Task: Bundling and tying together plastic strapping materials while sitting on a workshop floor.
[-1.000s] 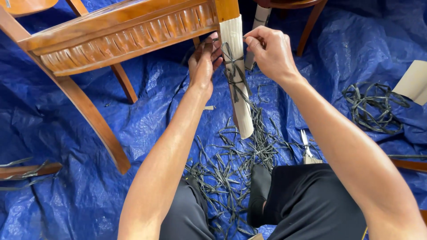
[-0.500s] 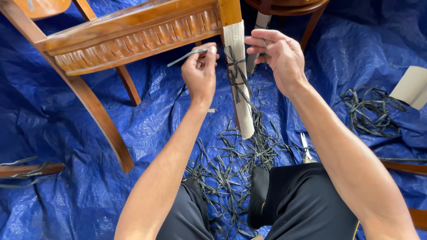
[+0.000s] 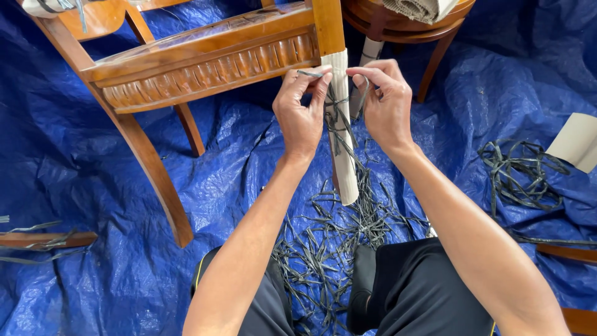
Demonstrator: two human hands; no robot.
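Observation:
A carved wooden chair (image 3: 205, 59) stands on a blue tarp. Its front leg (image 3: 343, 149) is wrapped in pale corrugated cardboard. A dark grey strap (image 3: 336, 115) runs around that wrapped leg near the top. My left hand (image 3: 300, 112) pinches one end of the strap against the left side of the leg. On the right side of the leg, my right hand (image 3: 387, 102) grips the other end of the strap. Both hands sit just under the chair's seat rail.
Several cut strap pieces (image 3: 336, 242) litter the blue tarp (image 3: 74, 186) between my knees. A tangle of strap (image 3: 522, 171) and a cardboard roll (image 3: 578, 142) lie at right. A second chair (image 3: 410, 25) stands behind. A wooden part (image 3: 43, 239) lies at left.
Both hands have closed in on the wrapped leg. The left hand moved right, bringing its strap end from the side up against the cardboard.

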